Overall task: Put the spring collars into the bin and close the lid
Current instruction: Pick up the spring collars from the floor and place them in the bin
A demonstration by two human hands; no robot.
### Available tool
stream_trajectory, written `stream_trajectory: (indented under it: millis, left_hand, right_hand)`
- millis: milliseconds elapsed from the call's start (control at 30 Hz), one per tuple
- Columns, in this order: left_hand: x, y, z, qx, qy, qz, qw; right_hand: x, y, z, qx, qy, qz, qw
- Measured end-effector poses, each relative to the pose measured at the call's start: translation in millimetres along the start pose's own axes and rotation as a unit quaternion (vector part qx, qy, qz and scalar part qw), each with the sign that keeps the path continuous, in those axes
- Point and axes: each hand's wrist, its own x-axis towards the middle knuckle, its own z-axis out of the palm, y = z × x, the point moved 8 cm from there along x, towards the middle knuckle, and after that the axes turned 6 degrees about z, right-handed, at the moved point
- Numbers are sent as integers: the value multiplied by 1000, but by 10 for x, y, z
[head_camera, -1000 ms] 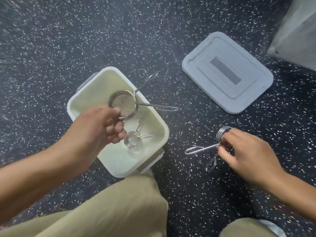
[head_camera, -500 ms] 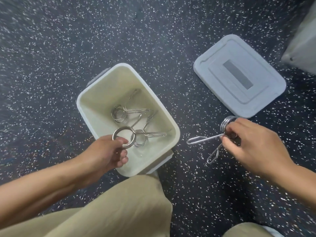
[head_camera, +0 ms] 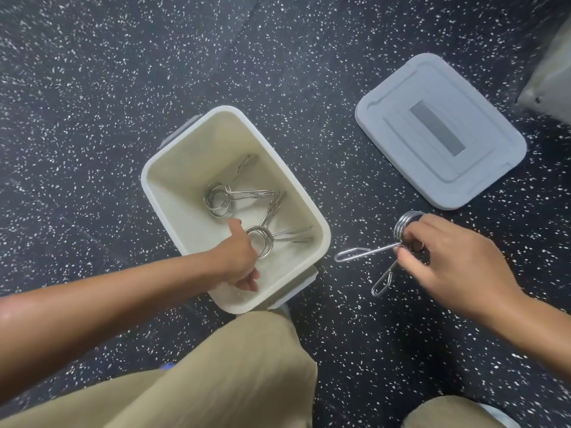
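We look down on a dark rubber floor point(head_camera: 92, 88) flecked with white. The cream plastic bin point(head_camera: 315, 223) stands open between our arms, with grey latch handles showing at its far-left and near-right corners. Its grey lid point(head_camera: 482, 180) lies flat on the floor, well apart to the right, with a darker grey rectangular panel in its middle; we can read no writing or brand on it or on the bin.

Inside the bin lie at least two steel spring collars. The farther collar point(head_camera: 220, 199) rests on the bottom with its handles pointing right. The nearer collar point(head_camera: 262, 240) lies below it, its coil partly covered by our left hand point(head_camera: 239, 261). That hand reaches over the near wall into the bin with fingers loosely curled beside the coil; we cannot tell whether they grip it or only touch it. The handles near the right wall overlap, so a third collar may lie there unseen.

Our right hand point(head_camera: 445, 261) pinches a third spring collar point(head_camera: 370, 251) just above the floor, to the right of the bin, fingers closed around the coil and both handles pointing left and down.

Khaki trouser knees point(head_camera: 234, 375) fill the lower edge, and a pale object point(head_camera: 550, 81) is cut off at the right.
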Motion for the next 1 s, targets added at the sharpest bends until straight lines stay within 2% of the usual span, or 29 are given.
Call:
stream_trajectory:
  millis: [133, 300, 533, 633, 800, 900, 1000]
  left_hand:
    - [25, 81, -72, 76, -12, -11, 997]
    - [-12, 279, -203, 187, -2, 43, 981]
    - [-230, 492, -453, 270, 108, 178, 940]
    - [-348, 518, -575, 242, 142, 213, 936]
    - [-525, 452, -833, 192, 191, 226, 936]
    - [-594, 382, -981, 137, 214, 226, 940]
    - [-638, 331, -1125, 103, 237, 218, 941]
  right_hand:
    - [12, -30, -28, 4, -6, 4, 1000]
    - [104, -132, -126, 5, 1, -11, 1000]
    - [388, -495, -437, -3, 12, -74, 997]
    - [550, -744, -592, -8, 21, -112, 993]
    - [783, -1343, -779, -25, 58, -209, 976]
    - [927, -1775, -734, -53, 72, -286, 954]
    - [1096, -2207, -596, -107, 86, -378, 916]
